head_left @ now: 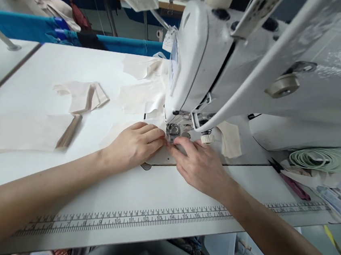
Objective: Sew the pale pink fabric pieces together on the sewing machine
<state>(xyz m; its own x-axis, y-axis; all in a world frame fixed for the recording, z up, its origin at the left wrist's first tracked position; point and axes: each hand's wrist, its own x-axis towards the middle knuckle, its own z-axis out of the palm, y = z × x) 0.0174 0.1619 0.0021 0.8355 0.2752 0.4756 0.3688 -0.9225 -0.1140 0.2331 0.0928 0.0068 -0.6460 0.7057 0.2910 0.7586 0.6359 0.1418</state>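
My left hand (136,144) lies flat on a pale cream fabric piece (118,128), its fingertips right at the presser foot (173,130) of a white sewing machine (202,58). My right hand (198,165) rests on the machine bed in front of the foot, fingers pressed down and touching the left hand's fingertips. The fabric edge under the fingers is mostly hidden. Neither hand grips anything that I can see; both press flat.
Cut cream fabric pieces (82,96) lie on the white table (42,69), with a larger stack (20,132) at the left. A printed ruler (136,217) runs along the front edge. Green cord coil (325,158) and scissors (289,180) sit at the right.
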